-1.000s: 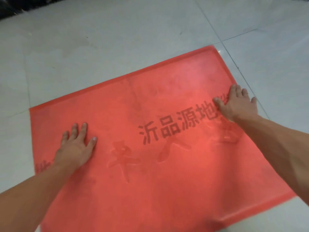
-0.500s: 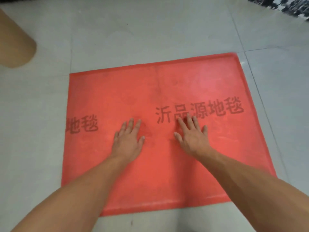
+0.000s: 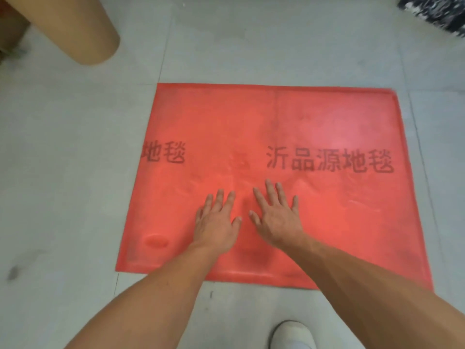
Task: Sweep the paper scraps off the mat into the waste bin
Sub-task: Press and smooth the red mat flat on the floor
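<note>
Pressed flat on the red mat (image 3: 327, 117), side by side: left hand (image 3: 216, 222) and right hand (image 3: 275, 217), palms down, fingers straight and spread wide, thumbs nearly meeting, nothing held in either.

Directly under both palms and stretching out on every side of them: the mat itself, flat on the grey tiled floor (image 3: 63, 172). Long axis crosswise to the fingers, left to right; more mat off to the right of the right hand than to the left of the left. Fingertips aimed at the far edge. Printed characters (image 3: 329, 161) just beyond the right fingertips, reading upright from the wrist side.

No paper scraps to be made out anywhere on the red surface; too blurred to rule out small ones.

Ahead of the left hand and well off to its left, clear of the mat: a tan cylinder (image 3: 83, 31), leaning, top cut off by the frame. Possibly the waste bin; cannot tell. If so, left hand the nearer one, and any sweep best run from right to left and away, toward the far-left corner.

Behind the right wrist, off the mat: a white shoe (image 3: 293, 335).
</note>
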A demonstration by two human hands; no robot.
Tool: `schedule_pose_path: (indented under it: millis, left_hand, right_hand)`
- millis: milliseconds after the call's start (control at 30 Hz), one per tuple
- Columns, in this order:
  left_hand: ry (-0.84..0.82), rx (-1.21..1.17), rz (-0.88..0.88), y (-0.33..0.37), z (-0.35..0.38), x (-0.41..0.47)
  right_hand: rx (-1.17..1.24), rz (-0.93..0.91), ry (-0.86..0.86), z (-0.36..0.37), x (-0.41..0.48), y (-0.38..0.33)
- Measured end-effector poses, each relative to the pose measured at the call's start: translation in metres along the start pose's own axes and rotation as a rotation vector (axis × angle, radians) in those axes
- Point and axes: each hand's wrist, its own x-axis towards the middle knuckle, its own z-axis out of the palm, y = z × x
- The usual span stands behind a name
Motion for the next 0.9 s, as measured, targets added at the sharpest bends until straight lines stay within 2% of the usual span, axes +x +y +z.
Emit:
schedule_pose_path:
  millis: [133, 400, 667, 800, 900]
  left_hand:
    - [0.012, 0.055, 0.072, -0.012, 0.027, -0.006]
    - [0.012, 0.187, 0.185, -0.082, 0.046, -0.03]
    - [-0.038, 0.129, -0.006, -0.189, 0.039, -0.066]
    - [-0.063, 0.066, -0.14, -0.213, 0.041, -0.08]
    - [-0.098, 0.059, -0.175, -0.223, 0.042, -0.084]
  right_hand:
    - [-0.05, -0.046, -0.016, 0.023, -0.011, -0.02]
    - [-0.09, 0.06, -0.096, 0.057, -0.009, -0.027]
    - [-0.11, 0.079, -0.115, 0.052, -0.008, -0.033]
    - [-0.112, 0.079, -0.105, 0.054, -0.009, -0.031]
    - [-0.11, 0.068, -0.089, 0.056, -0.008, -0.029]
